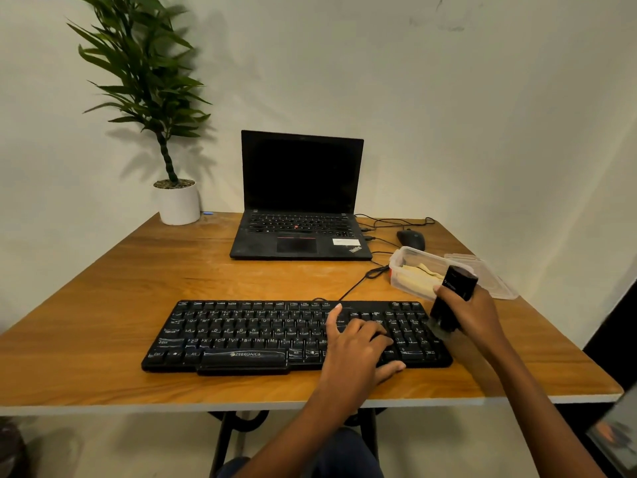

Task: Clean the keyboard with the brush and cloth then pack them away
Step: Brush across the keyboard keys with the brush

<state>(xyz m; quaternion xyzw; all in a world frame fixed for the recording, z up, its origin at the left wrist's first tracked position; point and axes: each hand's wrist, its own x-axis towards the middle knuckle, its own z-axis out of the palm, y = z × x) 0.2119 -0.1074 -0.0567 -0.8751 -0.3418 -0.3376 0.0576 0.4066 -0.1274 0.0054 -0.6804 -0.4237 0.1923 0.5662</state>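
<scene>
The keyboard (pixel 262 334) lies near the front edge of the wooden surface (pixel 103 305), long side parallel to that edge. The left hand (pixel 358 343) rests on its right-hand keys with the fingers spread and loose. The forefinger reaches toward the top row and the thumb lies at the keyboard's front rim; it holds nothing. The right hand (pixel 472 315) grips the black brush (pixel 451 298), fingers wrapped round its body. The brush is tilted, its lower end over the keyboard's right edge by the number pad; blur hides whether the bristles touch.

Just behind the brush stands a clear plastic container (pixel 400 260) with the pale cloth (pixel 417 272) crumpled inside. The brush's upper end overlaps the container's near corner in this view. The container's lid (pixel 496 281) lies flat just beside it, close to the surface's right edge. The keyboard's cable (pixel 358 281) runs from its back edge in a loop toward the container's left side. Farther back sit a black mouse (pixel 411 239) and an open laptop (pixel 298 201) with a dark screen, with thin cables trailing between them. A potted plant (pixel 177 203) stands at the far left corner against the wall, a small blue item (pixel 206 212) beside it.

A broad stretch of bare wood shows left of the keyboard and between it and the laptop. On the right, the container, lid and cable crowd the strip between the keyboard and the surface's edge. The front right corner lies close past the right forearm.
</scene>
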